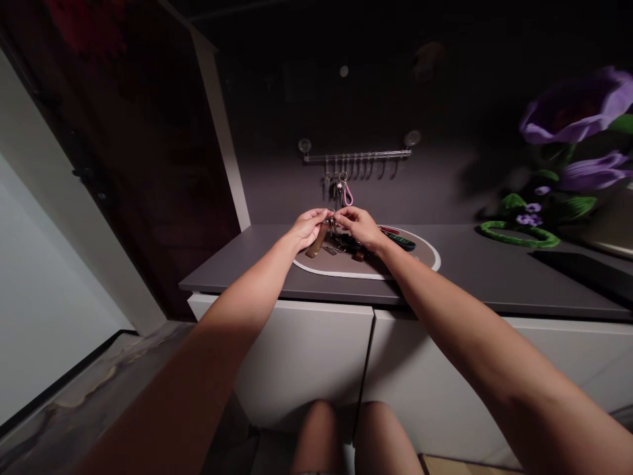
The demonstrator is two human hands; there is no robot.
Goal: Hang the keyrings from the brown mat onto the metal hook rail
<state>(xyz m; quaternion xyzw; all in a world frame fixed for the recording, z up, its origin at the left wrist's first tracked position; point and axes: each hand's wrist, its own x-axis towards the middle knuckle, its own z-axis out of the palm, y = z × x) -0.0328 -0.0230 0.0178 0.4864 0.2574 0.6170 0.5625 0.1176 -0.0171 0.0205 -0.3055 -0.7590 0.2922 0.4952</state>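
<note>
My left hand (pixel 310 225) and my right hand (pixel 360 224) meet above an oval mat (pixel 346 272), fingertips pinched close together. Between them is a bunch of keys on a ring (pixel 332 221), gripped from both sides; the exact finger contact is too small to make out. A brown strap-like fob (pixel 318 243) hangs below my left fingers. On the mat under the hands lie a small metal piece (pixel 330 250), a small brown item (pixel 359 256) and dark objects partly hidden by my right hand. A dark item with green markings (pixel 401 242) lies beside my right wrist.
A clear hook rail (pixel 356 156) is fixed to the dark wall, with keys (pixel 339 187) and a pink loop (pixel 348 194) hanging from it. Purple flowers (pixel 578 125) and a green ring (pixel 519 234) stand right on the grey counter (pixel 465 277). White cabinet doors (pixel 306 356) are below.
</note>
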